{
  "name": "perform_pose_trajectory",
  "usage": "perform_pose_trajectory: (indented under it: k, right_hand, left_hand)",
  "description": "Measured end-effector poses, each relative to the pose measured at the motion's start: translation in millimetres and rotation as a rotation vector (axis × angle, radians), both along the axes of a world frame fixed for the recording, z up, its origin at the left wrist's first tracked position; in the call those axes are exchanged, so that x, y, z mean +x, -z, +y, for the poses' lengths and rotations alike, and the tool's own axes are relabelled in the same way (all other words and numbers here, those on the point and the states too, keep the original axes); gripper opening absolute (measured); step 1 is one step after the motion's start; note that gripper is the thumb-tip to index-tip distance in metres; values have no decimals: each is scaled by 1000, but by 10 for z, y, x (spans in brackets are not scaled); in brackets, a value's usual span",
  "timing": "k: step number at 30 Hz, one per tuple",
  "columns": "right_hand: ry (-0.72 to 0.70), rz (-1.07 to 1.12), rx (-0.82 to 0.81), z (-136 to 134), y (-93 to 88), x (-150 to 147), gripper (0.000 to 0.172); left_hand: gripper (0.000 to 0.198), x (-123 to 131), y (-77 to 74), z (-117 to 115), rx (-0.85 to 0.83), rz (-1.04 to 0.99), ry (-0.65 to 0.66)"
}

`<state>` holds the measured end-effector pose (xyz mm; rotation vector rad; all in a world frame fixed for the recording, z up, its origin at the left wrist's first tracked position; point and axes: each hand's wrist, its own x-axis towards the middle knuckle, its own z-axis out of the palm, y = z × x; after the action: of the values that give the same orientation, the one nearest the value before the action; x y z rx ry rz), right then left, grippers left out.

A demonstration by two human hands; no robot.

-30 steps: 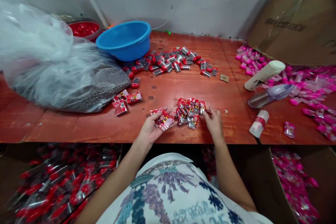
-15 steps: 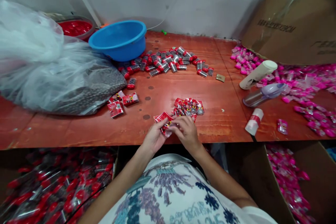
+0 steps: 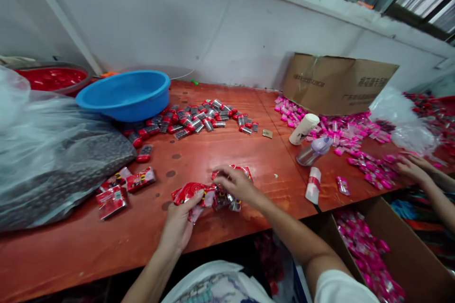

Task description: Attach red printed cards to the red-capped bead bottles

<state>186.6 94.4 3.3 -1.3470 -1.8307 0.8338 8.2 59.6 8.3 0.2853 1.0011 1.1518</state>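
My left hand (image 3: 179, 225) is closed on red printed plastic packets (image 3: 188, 192), its thumb lying across the top. Their lower part looks clear and loose. My right hand (image 3: 236, 184) is over a small pile of red packets (image 3: 225, 202), fingers curved and apart, with nothing visible in them. It hides part of the pile, and whether the fingertips touch it is unclear. Farther left lie bundled red packets (image 3: 113, 202). Small clear bottles with red caps and dark contents (image 3: 208, 120) are spread behind my hands.
A blue basin (image 3: 124, 97) and a big plastic bag of dark beads (image 3: 81, 165) stand left. To the right are a white tube (image 3: 304, 129), a purple-lidded bottle (image 3: 313, 151), a paper roll (image 3: 313, 185), pink items (image 3: 337, 130) and a carton (image 3: 334, 85). A co-worker's hands (image 3: 414, 168) reach in at far right.
The view has swung right and up, bringing the co-worker's hands into sight. My right hand has left the packets in my left hand and moved over the pile.
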Motion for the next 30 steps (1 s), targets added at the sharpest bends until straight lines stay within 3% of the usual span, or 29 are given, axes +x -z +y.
perform_pose_trajectory:
  k: [2, 5, 8, 11, 14, 16, 18, 20, 24, 27, 30]
  right_hand:
    - [252, -198, 48, 405, -24, 308, 24]
    - [438, -311, 42, 1003, -30, 815, 31]
    - [486, -407, -9, 1361, 87, 1134, 35]
    - [456, -463, -44, 1425, 275, 1192, 37]
    - [435, -487, -68, 1290, 366, 1097, 31]
    - [451, -447, -67, 1106, 315, 972, 32]
    - [472, -256, -27, 830, 176, 779, 37]
    - [412, 97, 13, 467, -9, 509, 39]
    - [259, 412, -168, -281, -259, -126, 32]
    - [229, 504, -202, -595, -231, -462, 31]
    - [250, 558, -207, -678, -147, -599, 31]
  left_hand:
    - [20, -30, 3, 75, -24, 3, -30]
    - [19, -68, 5, 170, -37, -17, -77]
    - [15, -112, 19, 231, 9, -33, -57]
    - [13, -183, 44, 268, 7, -37, -115]
    - [12, -258, 34, 293, -62, -79, -207]
    - [12, -293, -4, 301, -126, -115, -235]
    - [12, -310, -58, 301, -188, -147, -258]
    - [13, -311, -108, 293, -229, -180, -271]
    - [13, -289, -143, 260, -249, -229, -274]
    - [12, -265, -132, 226, -228, -247, -259]
    - [13, -239, -138, 177, -198, -245, -245]
